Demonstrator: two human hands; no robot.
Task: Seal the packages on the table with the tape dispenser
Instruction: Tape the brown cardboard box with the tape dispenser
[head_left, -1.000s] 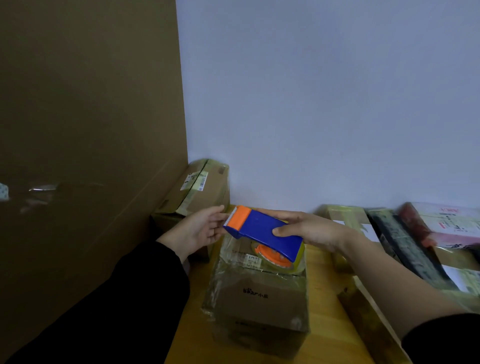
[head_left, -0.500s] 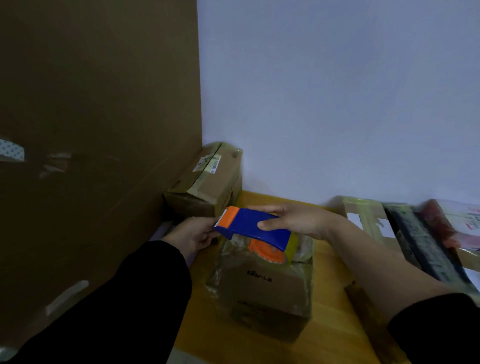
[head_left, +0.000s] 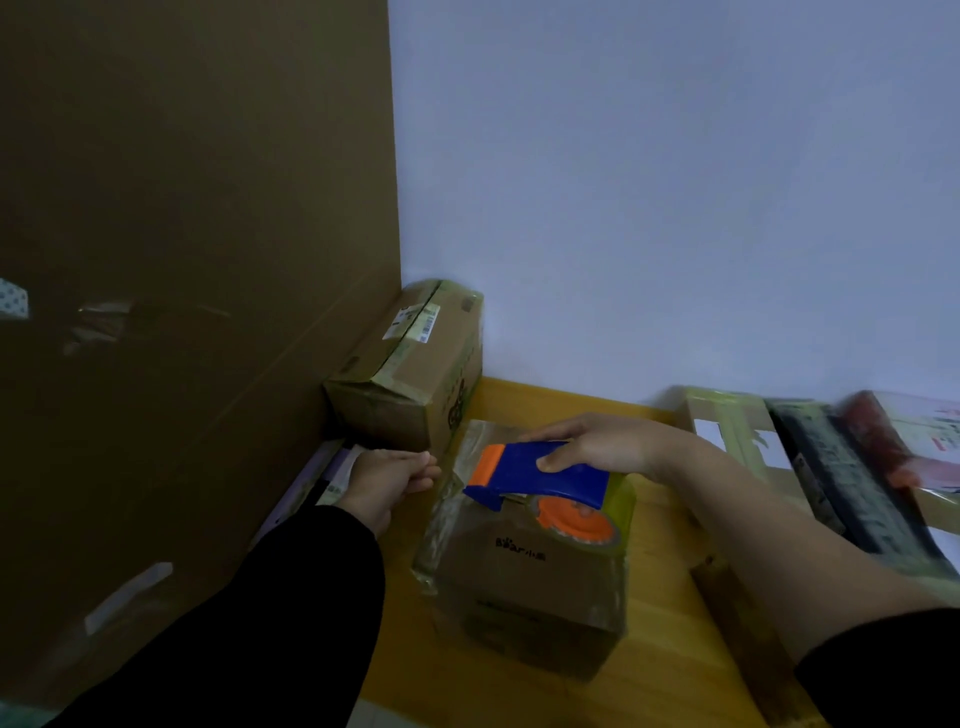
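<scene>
Below, our yellow desk (head_left: 519, 402) meets a pale wall (head_left: 675, 208); our right hand (head_left: 597, 447) grips the tape dispenser (head_left: 540, 475) atop the package (head_left: 524, 587). At nine o'clock our left hand (head_left: 387, 480) curls, its hold unclear; parcels (head_left: 852, 467) at three o'clock blur.

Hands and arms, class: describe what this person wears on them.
The left hand and right hand are bare, no gloves or rings visible. The left sleeve is black and reaches the wrist; the right sleeve, also black, ends higher, leaving the forearm uncovered.
</scene>
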